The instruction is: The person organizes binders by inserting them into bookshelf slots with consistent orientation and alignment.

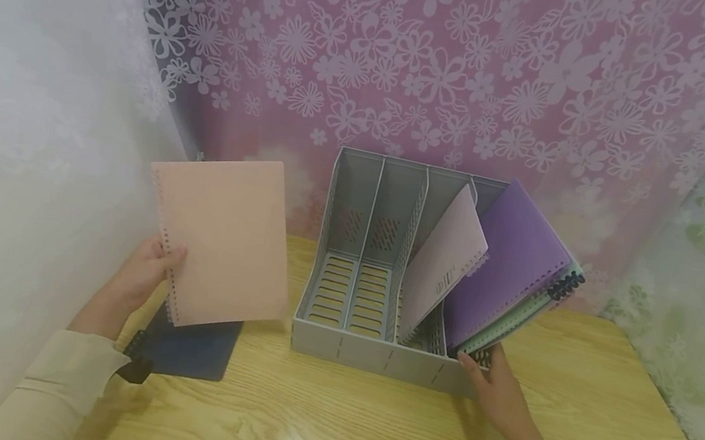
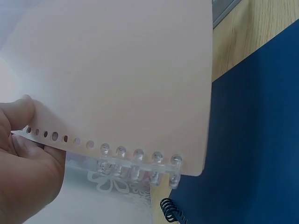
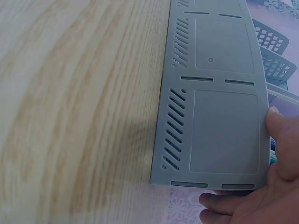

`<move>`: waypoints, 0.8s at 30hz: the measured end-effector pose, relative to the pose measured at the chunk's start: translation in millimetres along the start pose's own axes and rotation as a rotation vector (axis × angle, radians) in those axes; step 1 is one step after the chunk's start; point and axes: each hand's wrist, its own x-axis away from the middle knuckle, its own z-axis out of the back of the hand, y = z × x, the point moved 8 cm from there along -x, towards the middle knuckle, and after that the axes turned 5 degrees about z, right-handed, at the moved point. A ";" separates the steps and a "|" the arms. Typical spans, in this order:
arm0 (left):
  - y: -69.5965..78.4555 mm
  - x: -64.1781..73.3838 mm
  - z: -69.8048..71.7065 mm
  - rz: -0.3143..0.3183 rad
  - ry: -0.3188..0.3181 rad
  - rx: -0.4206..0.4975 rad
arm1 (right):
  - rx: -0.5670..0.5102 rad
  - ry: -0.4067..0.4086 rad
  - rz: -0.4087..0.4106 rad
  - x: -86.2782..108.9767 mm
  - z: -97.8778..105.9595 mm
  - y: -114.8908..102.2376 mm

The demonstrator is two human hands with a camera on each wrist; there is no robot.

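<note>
My left hand [image 1: 144, 272] pinches a peach loose-leaf notebook [image 1: 226, 238] by its punched edge, thumb on the cover, holding it up left of the grey file organizer [image 1: 363, 352]. Clear plastic binder rings [image 2: 138, 163] show along that edge in the left wrist view. Gripping the organizer's front right corner is my right hand [image 1: 499, 393], its thumb at the top edge and fingers around the side. A pale pink notebook [image 1: 442, 263] leans in one slot. In the rightmost slot, a purple notebook [image 1: 512, 249] and a mint green notebook [image 1: 514, 317] tilt to the right.
A navy spiral notebook [image 1: 196, 356] lies on the wooden table [image 1: 329, 421], partly beneath the raised peach one. The organizer's two left slots show bare slatted floors. A pink flowered curtain [image 1: 410, 59] hangs behind, with white fabric [image 1: 45, 105] at the left.
</note>
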 end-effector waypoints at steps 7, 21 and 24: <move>9.0 0.3 0.2 -0.036 0.032 0.088 | -0.010 0.010 0.010 -1.7 -1.0 4.2; 20.1 1.6 -0.3 -0.047 0.048 0.156 | -0.002 0.009 -0.001 -1.4 -0.5 3.3; 22.1 1.7 -0.8 -0.041 0.046 0.168 | -0.004 0.012 0.010 -1.6 0.2 1.5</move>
